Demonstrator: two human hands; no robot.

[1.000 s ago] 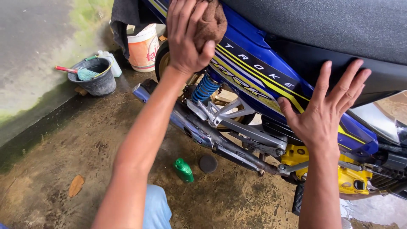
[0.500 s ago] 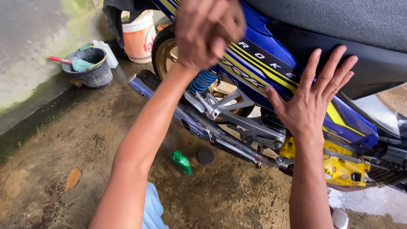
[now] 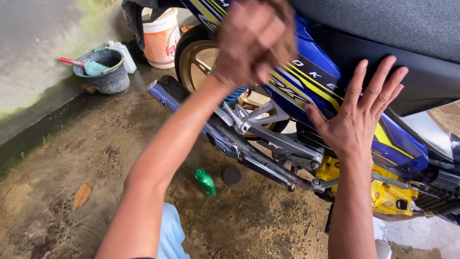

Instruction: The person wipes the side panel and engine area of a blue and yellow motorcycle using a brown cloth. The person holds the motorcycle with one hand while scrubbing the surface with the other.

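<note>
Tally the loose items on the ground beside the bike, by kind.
Buckets: 2, a grey bucket holding a brush and a white and orange bucket
Brushes: 1
White jugs: 1, the white jug
Green bottles: 1, the green bottle
Dark round pads: 1, the dark round pad
Total: 6

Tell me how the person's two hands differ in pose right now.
The left hand is closed around a brownish cloth high on the blue side panel, and it is blurred; the right hand lies flat, fingers spread, empty, and sharp. The left is nearer the rear wheel, the right under the seat. Both touch the panel.
</note>
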